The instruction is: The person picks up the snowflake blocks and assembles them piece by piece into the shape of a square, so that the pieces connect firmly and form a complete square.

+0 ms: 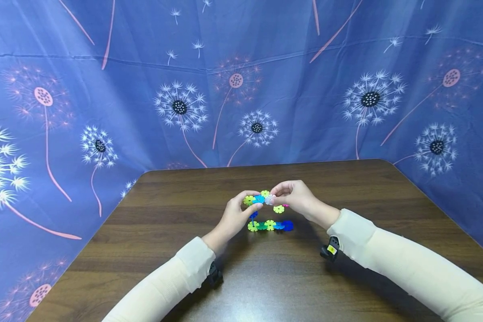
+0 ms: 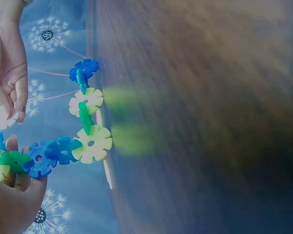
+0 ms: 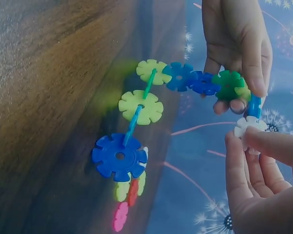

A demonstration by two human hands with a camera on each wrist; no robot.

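Flower-shaped interlocking plastic discs form a bent chain standing on the table. Its lower row has yellow-green, green and blue discs, ending in a dark blue disc. My left hand grips the raised side, with thumb and fingers around the upper end by the green disc and the light blue disc. Between thumb and fingertips, my right hand pinches a white disc against the light blue disc's edge. Whether their slots interlock I cannot tell. Fingers partly hide the upper discs.
Behind the chain are more discs, including a pink disc, a red disc and a yellow-green disc; whether they join the chain is unclear. The brown wooden table meets a blue dandelion-patterned cloth at its back edge.
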